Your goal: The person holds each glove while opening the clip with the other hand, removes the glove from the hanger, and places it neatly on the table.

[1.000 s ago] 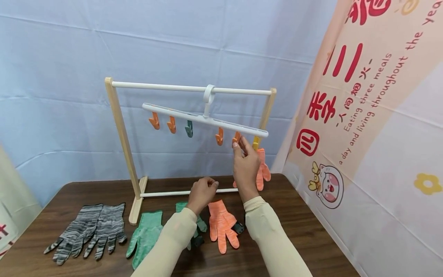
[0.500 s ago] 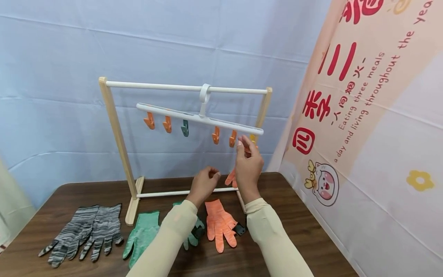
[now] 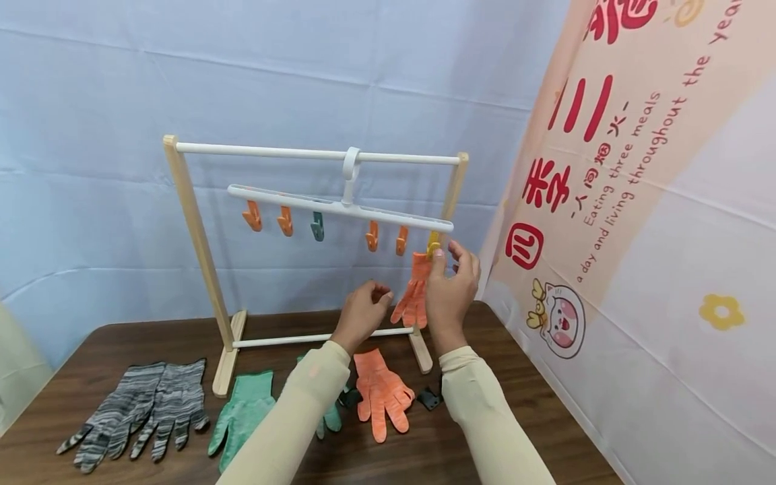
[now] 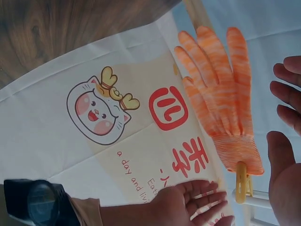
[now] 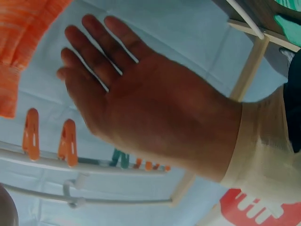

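An orange glove (image 3: 414,293) hangs fingers-down from the yellow clip (image 3: 434,242) at the right end of the white hanger (image 3: 339,207). The left wrist view shows the clip (image 4: 241,182) biting the cuff of that glove (image 4: 225,89). Just right of the clip is my right hand (image 3: 451,293), its fingers loosely bent and parted, holding nothing. My left hand (image 3: 362,313) is lower, left of the hanging glove and apart from it. In the right wrist view the left hand (image 5: 155,103) shows its palm, with loose fingers around nothing.
The hanger hooks over the rack's white top bar (image 3: 261,151). Several orange clips (image 3: 285,221) and a dark green clip (image 3: 317,227) hang from it. On the table lie grey striped gloves (image 3: 142,407), green gloves (image 3: 245,407) and another orange glove (image 3: 380,391).
My right hand has left the orange clip and moved right, to beside the yellow clip. The hanging glove has turned and shows left of that hand. My left hand has risen slightly.
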The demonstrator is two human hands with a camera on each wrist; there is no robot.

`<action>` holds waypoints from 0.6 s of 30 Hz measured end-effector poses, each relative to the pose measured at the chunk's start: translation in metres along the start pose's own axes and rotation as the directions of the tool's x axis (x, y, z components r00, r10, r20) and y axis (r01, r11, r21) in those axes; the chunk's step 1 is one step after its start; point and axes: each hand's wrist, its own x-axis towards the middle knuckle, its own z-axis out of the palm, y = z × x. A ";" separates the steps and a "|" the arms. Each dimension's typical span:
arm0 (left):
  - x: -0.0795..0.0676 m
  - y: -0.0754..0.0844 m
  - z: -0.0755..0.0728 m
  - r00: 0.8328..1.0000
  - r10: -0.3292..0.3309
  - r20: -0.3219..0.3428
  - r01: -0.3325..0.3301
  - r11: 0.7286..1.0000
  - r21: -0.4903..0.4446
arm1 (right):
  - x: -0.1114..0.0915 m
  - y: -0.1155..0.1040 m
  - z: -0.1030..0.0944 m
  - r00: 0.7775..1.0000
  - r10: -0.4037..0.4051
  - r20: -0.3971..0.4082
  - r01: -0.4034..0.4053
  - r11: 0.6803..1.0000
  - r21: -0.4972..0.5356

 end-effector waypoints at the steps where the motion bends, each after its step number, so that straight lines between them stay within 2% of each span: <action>1: 0.000 0.000 0.000 1.000 0.000 0.005 0.000 1.000 -0.001 | 0.000 0.002 0.000 1.000 0.019 0.019 -0.019 1.000 -0.022; 5: 0.002 0.000 0.001 1.000 0.001 0.017 0.000 1.000 -0.010 | 0.003 0.009 0.000 0.989 0.078 0.122 -0.068 0.994 -0.089; 9: 0.005 0.001 0.002 1.000 -0.001 0.029 0.001 1.000 -0.015 | 0.005 0.011 0.001 0.974 0.096 0.206 -0.080 0.993 -0.083; 18: 0.016 0.008 0.007 0.997 -0.008 0.072 0.009 1.000 -0.012 | 0.009 0.011 0.002 0.967 0.105 0.231 -0.092 0.994 -0.067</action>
